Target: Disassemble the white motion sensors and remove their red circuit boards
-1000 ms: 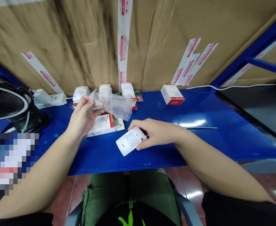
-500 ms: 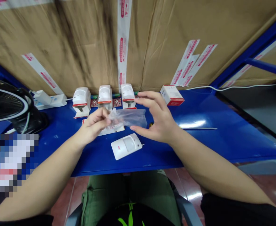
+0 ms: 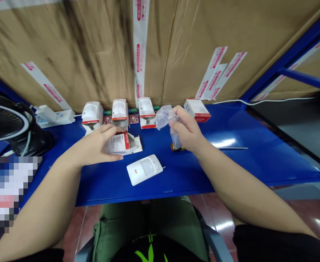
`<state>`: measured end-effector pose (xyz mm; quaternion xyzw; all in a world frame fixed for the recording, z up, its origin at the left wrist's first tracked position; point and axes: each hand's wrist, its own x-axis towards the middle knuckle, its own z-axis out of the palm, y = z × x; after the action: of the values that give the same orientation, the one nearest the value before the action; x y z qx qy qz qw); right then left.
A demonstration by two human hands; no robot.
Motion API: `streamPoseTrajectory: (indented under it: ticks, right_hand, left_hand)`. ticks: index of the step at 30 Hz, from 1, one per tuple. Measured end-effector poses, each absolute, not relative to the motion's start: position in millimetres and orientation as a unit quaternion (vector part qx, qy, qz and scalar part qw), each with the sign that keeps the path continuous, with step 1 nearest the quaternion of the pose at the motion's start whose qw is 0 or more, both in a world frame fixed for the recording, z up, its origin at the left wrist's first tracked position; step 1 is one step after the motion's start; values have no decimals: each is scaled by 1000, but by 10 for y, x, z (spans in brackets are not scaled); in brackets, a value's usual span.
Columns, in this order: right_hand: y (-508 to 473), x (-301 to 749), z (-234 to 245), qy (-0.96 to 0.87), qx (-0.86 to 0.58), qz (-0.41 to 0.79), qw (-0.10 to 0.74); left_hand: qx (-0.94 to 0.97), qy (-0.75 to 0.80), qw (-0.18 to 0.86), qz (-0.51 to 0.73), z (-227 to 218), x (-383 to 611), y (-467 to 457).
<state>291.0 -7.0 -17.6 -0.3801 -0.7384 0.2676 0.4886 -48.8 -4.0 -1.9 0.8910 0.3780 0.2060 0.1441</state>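
My right hand (image 3: 184,130) is shut on a bunched clear plastic bag (image 3: 163,116), lifted above the blue table (image 3: 192,178). My left hand (image 3: 94,145) lies open with its fingertips on or just beside a white and red product box (image 3: 123,143). A white motion sensor (image 3: 144,169) lies flat between my hands, nearer the table's front edge. Behind them stand several more sensors, with the middle one (image 3: 119,110) directly beyond my left hand.
Small circuit boards (image 3: 134,118) lie among the sensors. A red and white box (image 3: 196,110) sits at the back. An amber-handled tool (image 3: 175,147) lies under my right hand, and a thin metal rod (image 3: 231,148) lies right. A fan (image 3: 4,123) and power strip (image 3: 56,118) stand left.
The plastic bag has passed from my left hand to my right, now bunched and higher toward the back. My left hand has moved down onto the box. The flat sensor stays put.
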Motion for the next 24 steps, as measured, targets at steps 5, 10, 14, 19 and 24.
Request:
streamPoseTrajectory:
  ticks: [5,10,14,19,24]
  right_hand:
    - [-75,2915,-131,-756,-370,233,487]
    - [-143,2792,-149,-790,-290,202,501]
    - [-221,2684,-201,-849,-200,188,451]
    - [-207,2670,-268,-856,-277,233,368]
    - [-142,2686,-285,-866,-255,204,378]
  left_hand:
    - [879,400,170,196,-86,-553,-3]
    - [906,335,80,245,-50,-390,-104]
    - [910,291,8,295,-67,-271,-179]
    - [893,302,-29,334,-132,-209,-199]
    - [891,293,-28,345,-145,-140,-227]
